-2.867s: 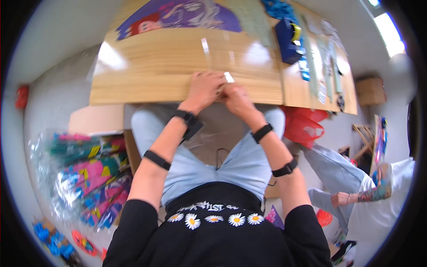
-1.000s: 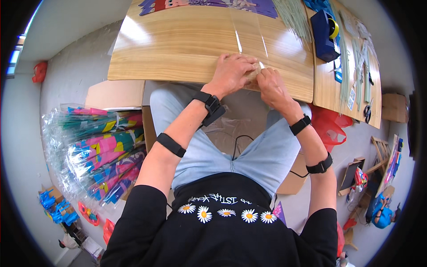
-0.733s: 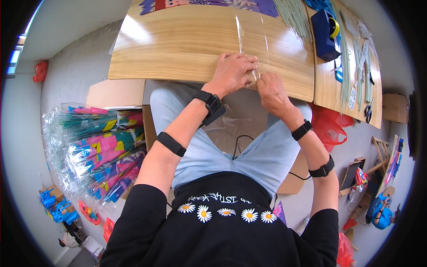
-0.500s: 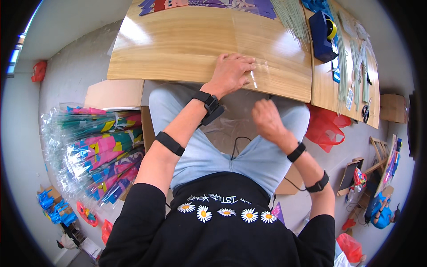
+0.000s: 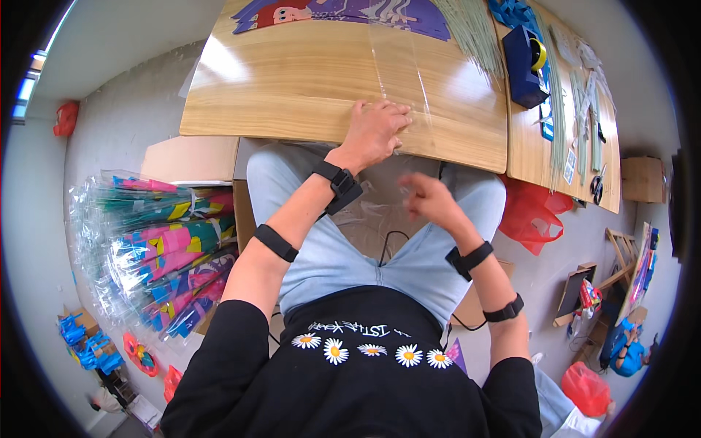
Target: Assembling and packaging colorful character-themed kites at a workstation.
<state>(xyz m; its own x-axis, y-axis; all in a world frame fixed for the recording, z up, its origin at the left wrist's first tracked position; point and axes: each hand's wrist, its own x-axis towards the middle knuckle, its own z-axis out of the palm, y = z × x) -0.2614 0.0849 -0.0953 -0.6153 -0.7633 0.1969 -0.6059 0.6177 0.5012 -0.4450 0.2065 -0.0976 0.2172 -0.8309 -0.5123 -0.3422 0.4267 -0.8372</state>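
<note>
My left hand (image 5: pixel 375 133) rests at the near edge of the wooden table (image 5: pixel 292 87), fingers bent and pressed together over a clear plastic film (image 5: pixel 400 73). The film runs away from me up the tabletop, its edges showing as thin bright lines. Below the table edge, over my lap, my right hand (image 5: pixel 432 200) hangs apart from the left one. Its fingers are slightly blurred, with the index finger stretched out to the left and the others loosely bent. I see nothing between them. A purple printed sheet (image 5: pixel 431 22) with a red-haired cartoon figure lies at the far edge.
Thin pale green sticks (image 5: pixel 471 33) lie at the far right. A second table holds a dark blue tape dispenser (image 5: pixel 522 66) and scissors (image 5: pixel 598 186). To my left stand plastic-wrapped colourful bundles (image 5: pixel 168 248) by a cardboard box (image 5: pixel 190 159). A red bag (image 5: pixel 529 212) hangs beside my right knee.
My right hand has moved left toward the left hand, and its index finger has straightened out. The left hand has shifted slightly nearer to me, still on the film.
</note>
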